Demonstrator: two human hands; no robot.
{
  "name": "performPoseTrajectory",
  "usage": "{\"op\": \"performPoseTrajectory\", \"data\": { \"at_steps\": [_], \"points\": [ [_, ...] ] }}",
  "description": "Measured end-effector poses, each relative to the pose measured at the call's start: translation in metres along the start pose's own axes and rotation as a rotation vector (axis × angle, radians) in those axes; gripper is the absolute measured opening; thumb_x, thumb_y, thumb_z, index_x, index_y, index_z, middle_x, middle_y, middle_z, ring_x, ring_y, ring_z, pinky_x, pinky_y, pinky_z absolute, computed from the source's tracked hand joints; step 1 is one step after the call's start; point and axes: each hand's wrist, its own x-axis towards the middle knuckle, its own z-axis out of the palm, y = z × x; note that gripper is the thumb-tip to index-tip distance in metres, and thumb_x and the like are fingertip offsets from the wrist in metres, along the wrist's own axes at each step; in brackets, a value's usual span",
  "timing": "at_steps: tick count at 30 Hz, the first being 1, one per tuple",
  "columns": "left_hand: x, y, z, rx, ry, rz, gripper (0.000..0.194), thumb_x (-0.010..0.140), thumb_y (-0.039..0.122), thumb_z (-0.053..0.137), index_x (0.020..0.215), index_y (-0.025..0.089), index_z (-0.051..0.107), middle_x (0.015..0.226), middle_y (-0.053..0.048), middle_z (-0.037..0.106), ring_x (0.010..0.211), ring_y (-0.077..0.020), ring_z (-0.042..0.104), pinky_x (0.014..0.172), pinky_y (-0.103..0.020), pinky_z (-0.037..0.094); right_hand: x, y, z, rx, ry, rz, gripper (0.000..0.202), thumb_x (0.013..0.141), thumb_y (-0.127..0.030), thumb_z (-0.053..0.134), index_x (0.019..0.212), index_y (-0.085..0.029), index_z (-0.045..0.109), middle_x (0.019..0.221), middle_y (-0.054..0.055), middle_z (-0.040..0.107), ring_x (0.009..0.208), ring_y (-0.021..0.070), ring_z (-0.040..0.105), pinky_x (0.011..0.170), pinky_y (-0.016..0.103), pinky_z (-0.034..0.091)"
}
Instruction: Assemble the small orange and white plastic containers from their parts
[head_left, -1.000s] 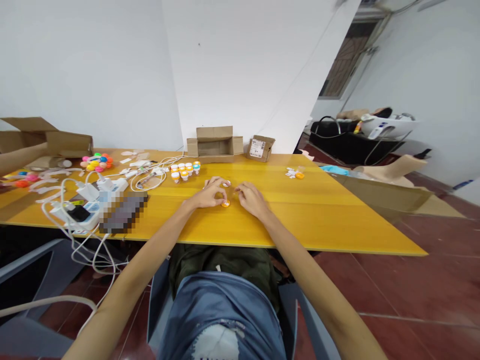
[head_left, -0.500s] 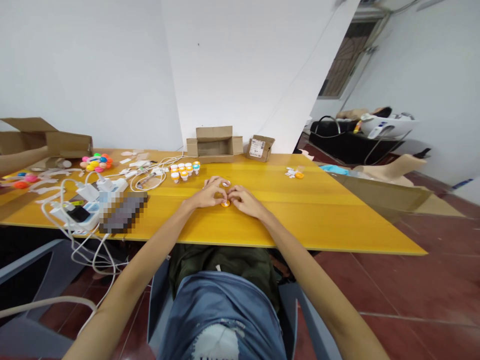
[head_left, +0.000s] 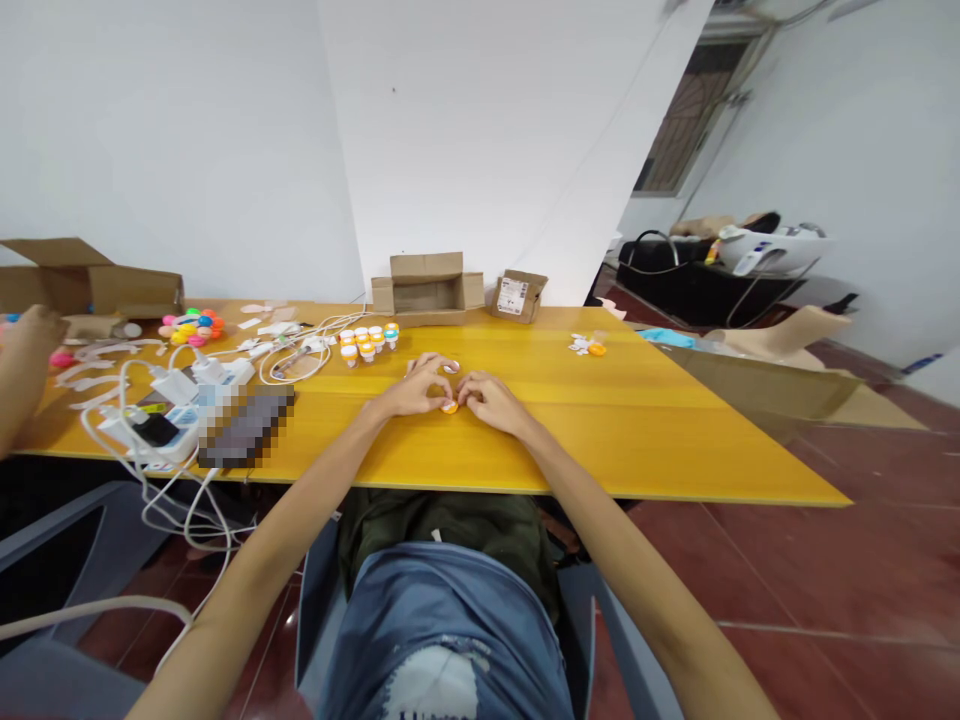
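A small round piece, orange with a white part, rests at the tabletop between my hands. My left hand is closed in a pinch, thumb and forefinger on the piece's left side. From the other side my right hand bends over it, fingertips pressed together close to its edge; what they grip is too small to make out. Just beyond the fingers lies a small whitish disc, partly hidden by my left hand. Several white-capped orange pieces, one of them teal, stand grouped ahead to the left.
An open cardboard box and a smaller carton stand at the back. White bits and an orange ring lie to the right. Cables, a power strip and colourful balls occupy the left, where another person's hand reaches in.
The other person's arm at the far left has drawn back from the cardboard box, towards the table's near edge. My hands stay in place, with the orange-and-white piece tilted slightly between them.
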Motion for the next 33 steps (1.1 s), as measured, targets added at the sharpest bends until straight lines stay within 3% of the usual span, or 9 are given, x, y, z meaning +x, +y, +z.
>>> {"op": "performPoseTrajectory", "data": {
  "at_steps": [9, 16, 22, 33],
  "points": [
    [0.0, 0.0, -0.001, -0.016, -0.007, -0.007, 0.012, 0.085, 0.033, 0.066, 0.081, 0.025, 0.074, 0.135, -0.004, 0.056, 0.134, -0.0289, 0.038, 0.116, -0.054, 0.024, -0.003, 0.005, -0.001, -0.253, 0.142, 0.13, 0.024, 0.084, -0.008, 0.051, 0.087, -0.022, 0.07, 0.096, 0.007, 0.07, 0.096, 0.0217, 0.062, 0.087, 0.034, 0.05],
    [-0.002, 0.001, -0.004, -0.022, -0.018, -0.02, 0.014, 0.085, 0.038, 0.066, 0.084, 0.026, 0.072, 0.139, -0.002, 0.055, 0.134, -0.0286, 0.036, 0.116, -0.054, 0.025, -0.005, 0.011, 0.0, -0.38, 0.118, 0.106, 0.024, 0.09, -0.013, 0.051, 0.099, -0.022, 0.071, 0.102, 0.009, 0.068, 0.1, 0.0228, 0.061, 0.09, 0.036, 0.049],
    [-0.003, 0.001, -0.002, -0.007, -0.021, -0.013, 0.021, 0.08, 0.045, 0.071, 0.093, 0.028, 0.07, 0.14, -0.002, 0.053, 0.136, -0.0299, 0.035, 0.116, -0.054, 0.023, -0.004, 0.011, 0.0, -0.451, 0.034, 0.081, 0.023, 0.094, -0.018, 0.052, 0.095, -0.022, 0.074, 0.1, 0.01, 0.067, 0.098, 0.0233, 0.06, 0.089, 0.036, 0.049],
    [-0.002, -0.002, -0.001, 0.033, -0.052, -0.024, 0.016, 0.081, 0.041, 0.069, 0.087, 0.027, 0.07, 0.142, -0.002, 0.051, 0.137, -0.0302, 0.032, 0.116, -0.054, 0.022, 0.004, 0.012, -0.001, -0.571, -0.033, 0.019, 0.024, 0.092, -0.009, 0.051, 0.089, -0.02, 0.072, 0.097, 0.012, 0.068, 0.099, 0.0247, 0.06, 0.087, 0.036, 0.047]
  ]
}}
